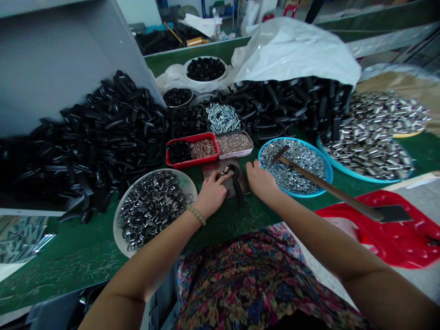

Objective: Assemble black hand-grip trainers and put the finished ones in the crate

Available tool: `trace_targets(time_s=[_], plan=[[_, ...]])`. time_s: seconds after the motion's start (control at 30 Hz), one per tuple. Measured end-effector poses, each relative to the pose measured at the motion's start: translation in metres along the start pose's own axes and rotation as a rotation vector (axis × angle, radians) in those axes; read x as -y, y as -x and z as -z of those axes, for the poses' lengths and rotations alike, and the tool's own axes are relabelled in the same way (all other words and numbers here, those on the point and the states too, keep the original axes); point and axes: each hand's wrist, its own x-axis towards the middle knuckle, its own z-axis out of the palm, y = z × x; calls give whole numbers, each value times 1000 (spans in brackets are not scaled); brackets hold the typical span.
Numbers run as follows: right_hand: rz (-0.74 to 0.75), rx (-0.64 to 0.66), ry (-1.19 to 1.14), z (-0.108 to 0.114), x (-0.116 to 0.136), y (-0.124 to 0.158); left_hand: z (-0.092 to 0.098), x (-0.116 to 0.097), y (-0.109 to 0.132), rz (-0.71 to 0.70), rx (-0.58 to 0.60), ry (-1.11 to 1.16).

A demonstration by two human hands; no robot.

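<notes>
While the left hand (211,196) grips a black, hooked, metal-fitted part (238,189), the right hand (263,181) curls, its hold unclear.

From where I stand, I cannot read any word, number or brand on the things of this green table (79,270). The white bag (295,50) at the back shows me no clear letters, and on the dark rectangle (392,213) of the red plastic piece (371,201) I also make out none. The far bottle (216,23) is too small to tell.
</notes>
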Motion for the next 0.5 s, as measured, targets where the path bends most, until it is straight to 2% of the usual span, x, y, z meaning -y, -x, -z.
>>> trace_targets(time_s=[0.13, 0.33, 0.5], plan=[[-1, 25, 37, 0, -1, -5, 4, -1, 2, -7, 37, -29], [47, 108, 67, 4, -8, -30, 6, 0, 9, 4, 51, -19], [127, 156, 87, 6, -18, -32, -1, 2, 14, -4, -44, 85]])
